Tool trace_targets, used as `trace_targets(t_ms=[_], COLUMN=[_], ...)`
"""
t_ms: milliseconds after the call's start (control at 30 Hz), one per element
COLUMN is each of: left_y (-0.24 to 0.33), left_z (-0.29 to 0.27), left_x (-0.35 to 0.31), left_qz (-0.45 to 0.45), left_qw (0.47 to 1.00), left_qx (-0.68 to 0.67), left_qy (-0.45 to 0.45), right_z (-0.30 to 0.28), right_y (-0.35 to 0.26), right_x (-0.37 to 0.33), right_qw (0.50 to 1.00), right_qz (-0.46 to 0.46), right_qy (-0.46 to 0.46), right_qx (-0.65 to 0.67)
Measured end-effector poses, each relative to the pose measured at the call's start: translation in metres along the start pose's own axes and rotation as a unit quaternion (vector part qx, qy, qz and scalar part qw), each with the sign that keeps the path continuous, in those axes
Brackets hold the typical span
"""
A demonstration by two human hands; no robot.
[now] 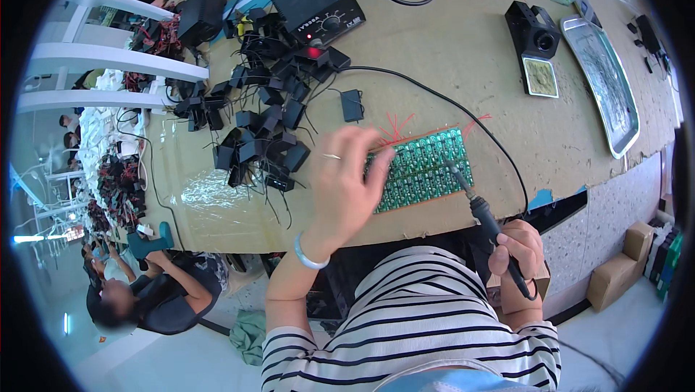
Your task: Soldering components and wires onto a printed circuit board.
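A green circuit board panel (423, 171) lies on the table in front of me, packed with rows of small parts. Red wires (394, 128) stick out beyond its far edge. My left hand (347, 178) is over the panel's left end, thumb and fingers apart, slightly blurred; nothing shows between them. It covers that end of the panel. In my right hand (517, 251) is a soldering iron (486, 220), gripped by its dark handle. The iron's tip points up and left, over the panel's right part; whether it touches, I cannot tell.
Black wired cases (271, 113) are heaped to the left, beside a soldering station (318, 5). The iron's cable (463, 106) arcs across the table. Rightward are an iron stand (534, 34), its sponge tray (541, 77) and a metal tray (604, 88). Another person (156, 287) sits at left.
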State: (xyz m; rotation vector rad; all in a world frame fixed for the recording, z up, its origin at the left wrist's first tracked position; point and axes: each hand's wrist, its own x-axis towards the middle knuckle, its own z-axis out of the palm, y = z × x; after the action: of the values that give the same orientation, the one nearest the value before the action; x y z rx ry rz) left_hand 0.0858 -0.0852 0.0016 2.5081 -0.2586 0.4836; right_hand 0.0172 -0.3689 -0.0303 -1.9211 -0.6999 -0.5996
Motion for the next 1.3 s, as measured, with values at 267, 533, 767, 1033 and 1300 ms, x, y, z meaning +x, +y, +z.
trace_targets(t_ms=[267,533,767,1033,1300], left_y=[-0.083,-0.084,-0.051,-0.011,-0.007], left_z=[-0.006,0.04,0.009,-0.026,0.008], left_x=[0.052,0.037,0.044,0.024,0.03], left_qz=[-0.217,-0.17,-0.15,0.069,0.112], left_qw=[0.972,0.945,0.837,0.984,0.965], left_qx=[-0.079,-0.278,-0.516,-0.106,0.02], left_qy=[-0.052,0.027,0.101,-0.128,-0.234], right_z=[0.01,0.004,0.0,0.009,0.014], right_y=[-0.006,0.025,0.017,0.002,0.005], right_x=[0.015,-0.043,-0.013,-0.007,0.01], right_qw=[1.0,0.992,0.989,0.994,0.999], right_qz=[0.007,0.073,-0.049,0.107,0.026], right_qy=[0.014,0.101,0.12,0.024,0.018], right_qx=[0.009,0.022,0.072,-0.004,0.003])
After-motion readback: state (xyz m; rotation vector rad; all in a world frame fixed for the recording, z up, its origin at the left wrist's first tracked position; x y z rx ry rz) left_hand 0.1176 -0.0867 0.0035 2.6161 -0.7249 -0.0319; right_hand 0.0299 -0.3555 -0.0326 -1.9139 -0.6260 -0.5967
